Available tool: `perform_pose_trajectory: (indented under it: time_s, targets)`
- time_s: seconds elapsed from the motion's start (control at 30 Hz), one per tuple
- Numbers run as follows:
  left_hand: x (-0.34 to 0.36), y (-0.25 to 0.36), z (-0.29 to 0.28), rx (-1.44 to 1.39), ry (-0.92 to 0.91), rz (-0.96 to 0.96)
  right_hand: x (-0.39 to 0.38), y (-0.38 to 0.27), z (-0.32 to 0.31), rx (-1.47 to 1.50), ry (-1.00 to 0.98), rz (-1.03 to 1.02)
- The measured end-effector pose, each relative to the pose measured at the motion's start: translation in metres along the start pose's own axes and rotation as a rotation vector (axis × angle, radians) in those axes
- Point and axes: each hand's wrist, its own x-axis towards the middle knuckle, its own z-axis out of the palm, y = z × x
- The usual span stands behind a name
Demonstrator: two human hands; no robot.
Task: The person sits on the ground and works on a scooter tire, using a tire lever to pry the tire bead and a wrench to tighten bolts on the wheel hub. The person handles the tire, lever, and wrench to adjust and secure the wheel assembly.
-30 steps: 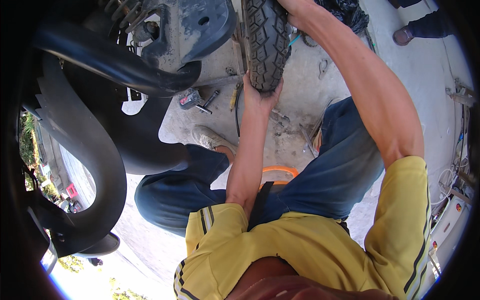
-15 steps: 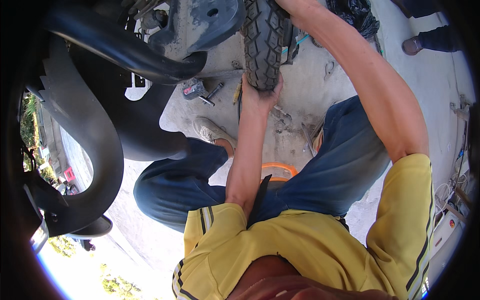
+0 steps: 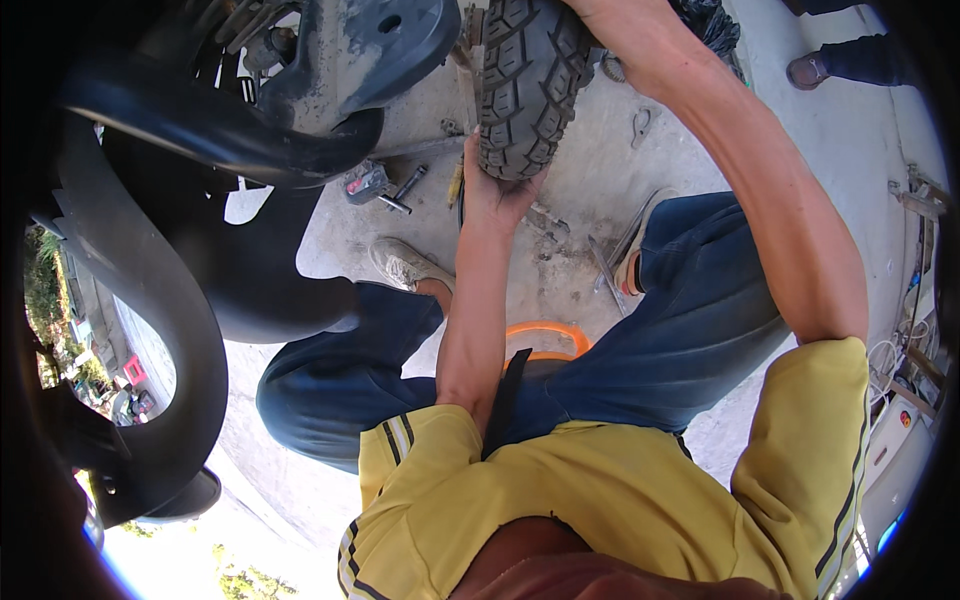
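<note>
A black tyre (image 3: pixel 530 95) with a deep block tread stands upright in front of me, its top cut off by the upper edge. My left hand (image 3: pixel 497 192) cups its lower end from below, the thumb on one side and fingers on the other. Against the tyre's upper right side lies my right hand (image 3: pixel 625 30); its fingers are out of the picture. What lies inside the tyre cannot be seen.
Dark vehicle body parts (image 3: pixel 200 135) fill the left. On the concrete floor lie a T-handled tool (image 3: pixel 403 190) and several loose metal tools (image 3: pixel 607 265). An orange ring-shaped thing (image 3: pixel 548 335) shows between my legs. Another person's shoe (image 3: pixel 806 72) is at upper right.
The tyre has turned, showing more of its tread width, and its upper part leans further right. Both hands have moved with it. The whole view has shifted slightly.
</note>
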Motion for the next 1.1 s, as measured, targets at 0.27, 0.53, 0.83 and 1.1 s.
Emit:
perform_pose_trajectory:
  time_s: [0.27,0.53,0.83,1.1]
  targets:
    - [-0.056,0.01,0.016,0.158,0.149,0.09,-0.004,0.002,-0.004,0.131,0.216,0.165]
    - [-0.087,0.055,-0.008,0.176,0.284,0.2,0.014,0.069,0.015,0.255,0.129,0.326]
    - [-0.095,0.108,-0.031,0.263,0.348,0.321,0.015,0.108,0.053,0.448,0.056,0.492]
    - [-0.1,0.084,-0.027,0.648,0.406,0.505,0.037,0.109,0.027,0.454,0.119,0.51]
